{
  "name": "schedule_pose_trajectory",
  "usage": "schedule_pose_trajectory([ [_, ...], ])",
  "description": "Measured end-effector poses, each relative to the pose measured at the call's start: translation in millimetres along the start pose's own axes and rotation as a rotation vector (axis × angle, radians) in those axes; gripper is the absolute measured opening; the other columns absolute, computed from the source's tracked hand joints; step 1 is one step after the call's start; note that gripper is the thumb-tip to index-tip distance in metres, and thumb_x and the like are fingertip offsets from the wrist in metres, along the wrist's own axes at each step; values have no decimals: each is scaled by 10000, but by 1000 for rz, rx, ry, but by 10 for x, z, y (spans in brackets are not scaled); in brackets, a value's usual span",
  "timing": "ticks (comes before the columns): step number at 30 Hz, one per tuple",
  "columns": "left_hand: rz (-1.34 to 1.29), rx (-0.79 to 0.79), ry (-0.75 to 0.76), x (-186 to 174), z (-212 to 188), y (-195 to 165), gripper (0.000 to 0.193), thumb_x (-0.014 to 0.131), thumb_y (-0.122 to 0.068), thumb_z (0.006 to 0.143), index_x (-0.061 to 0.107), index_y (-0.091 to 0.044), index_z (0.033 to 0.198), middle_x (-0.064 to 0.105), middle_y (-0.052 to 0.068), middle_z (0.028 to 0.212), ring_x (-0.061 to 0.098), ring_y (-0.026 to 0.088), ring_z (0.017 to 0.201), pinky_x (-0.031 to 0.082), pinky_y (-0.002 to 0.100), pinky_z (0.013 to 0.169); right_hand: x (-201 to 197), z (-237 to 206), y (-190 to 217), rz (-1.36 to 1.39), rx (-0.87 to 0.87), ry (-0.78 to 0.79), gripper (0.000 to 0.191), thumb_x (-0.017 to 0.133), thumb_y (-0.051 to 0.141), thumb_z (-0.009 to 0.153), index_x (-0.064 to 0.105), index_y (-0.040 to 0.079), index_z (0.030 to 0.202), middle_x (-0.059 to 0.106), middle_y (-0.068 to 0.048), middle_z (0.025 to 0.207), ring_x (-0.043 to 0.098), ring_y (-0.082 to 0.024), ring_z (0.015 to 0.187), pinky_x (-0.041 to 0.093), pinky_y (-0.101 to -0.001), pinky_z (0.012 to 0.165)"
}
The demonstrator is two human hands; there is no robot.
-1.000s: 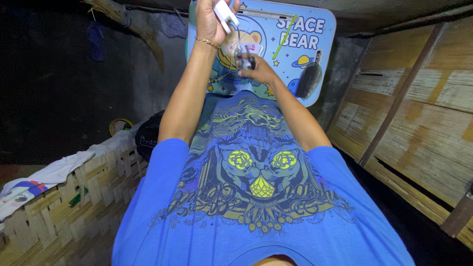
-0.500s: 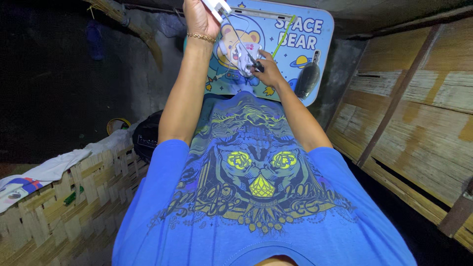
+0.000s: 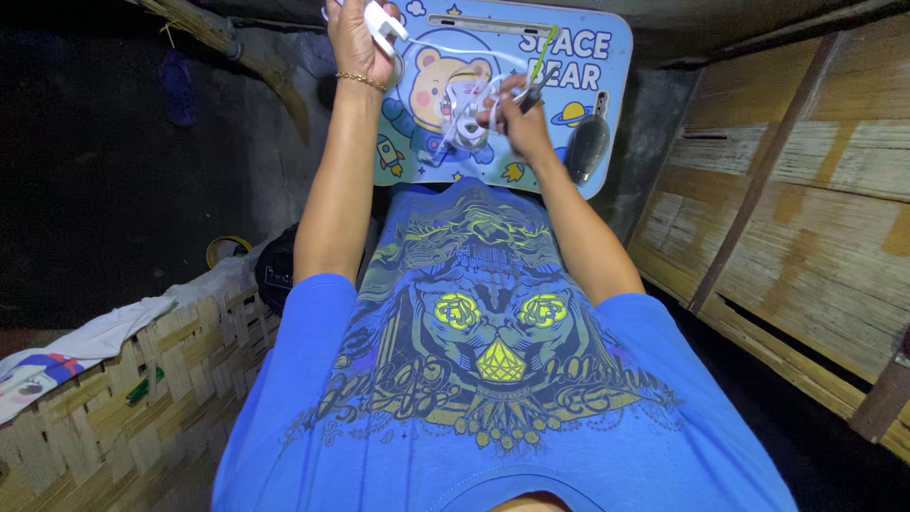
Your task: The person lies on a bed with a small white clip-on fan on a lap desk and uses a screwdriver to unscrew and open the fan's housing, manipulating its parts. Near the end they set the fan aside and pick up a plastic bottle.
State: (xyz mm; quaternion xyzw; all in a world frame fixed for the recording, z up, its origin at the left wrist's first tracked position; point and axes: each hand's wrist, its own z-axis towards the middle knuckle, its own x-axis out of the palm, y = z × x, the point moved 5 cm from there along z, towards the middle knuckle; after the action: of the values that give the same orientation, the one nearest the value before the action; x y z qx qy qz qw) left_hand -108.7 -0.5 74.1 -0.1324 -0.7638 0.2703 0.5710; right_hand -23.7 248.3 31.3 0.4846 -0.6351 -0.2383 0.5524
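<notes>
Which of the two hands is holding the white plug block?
The left hand, raised at the lap table's top edge, grips the white plug block; the right hand pinches only white cable.

White cable (image 3: 474, 104); pale-blue cartoon-bear lap desk (image 3: 607, 114).

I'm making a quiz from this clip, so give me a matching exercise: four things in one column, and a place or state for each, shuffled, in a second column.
Things:
1. white plug
2. white cable
3. dark mouse
4. bracelet

Places or states:
A. lies on the lap desk, right of both hands
B. on the left wrist
C. held up in the left hand
D. bunched in loops at the right hand

Pairs: 1-C, 2-D, 3-A, 4-B
</notes>
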Motion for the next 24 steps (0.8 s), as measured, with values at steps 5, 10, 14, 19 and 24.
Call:
schedule_pose_trajectory([
  [5, 22, 10, 31, -12, -38, -6, 309, 734, -67, 934, 503, -131, 1130, 599, 72, 803, 628, 196, 678, 567, 376, 585, -94, 98, 405, 53, -71, 45, 292, 594, 91, 1089, 437, 153, 1327, 653, -146, 1106, 605, -135, 687, 513, -301, 579],
  [10, 69, -59, -68, -117, -66, 64, 314, 751, -40, 922, 490, -75, 1095, 614, 82, 821, 637, 194, 692, 573, 374, 602, -138, 167, 718, 70, -184, 145, 282, 585, 85, 1143, 426, 176, 1356, 662, -167, 1154, 531, -106, 680, 429, -268, 573],
  [14, 161, -81, -1, -126, -107, 108, 269, 714, -17, 935, 491, -47, 1083, 618, 89, 841, 625, 197, 698, 576, 367, 614, -93, 101, 839, 76, -176, 147, 252, 566, 123, 1170, 420, 189, 1364, 674, -154, 1005, 507, -98, 627, 412, -260, 558],
  [19, 188, -182, 82, -99, -244, 158, 337, 625, 1, 916, 452, -97, 1188, 573, 62, 1088, 671, 210, 900, 629, 416, 712, -55, 52, 955, -245, -97, 101, 192, 585, 213, 1133, 558, 69, 1257, 667, -84, 760, 489, -75, 515, 400, -245, 481],
  [24, 203, -409, 200, 77, -436, 323, 461, 571, -51, 882, 436, -112, 1319, 506, 127, 1276, 733, 337, 1159, 674, 477, 885, 77, 244, 722, -486, 176, 201, 311, 595, 304, 1080, 690, 19, 1000, 600, 0, 609, 496, -48, 454, 397, -230, 419],
])
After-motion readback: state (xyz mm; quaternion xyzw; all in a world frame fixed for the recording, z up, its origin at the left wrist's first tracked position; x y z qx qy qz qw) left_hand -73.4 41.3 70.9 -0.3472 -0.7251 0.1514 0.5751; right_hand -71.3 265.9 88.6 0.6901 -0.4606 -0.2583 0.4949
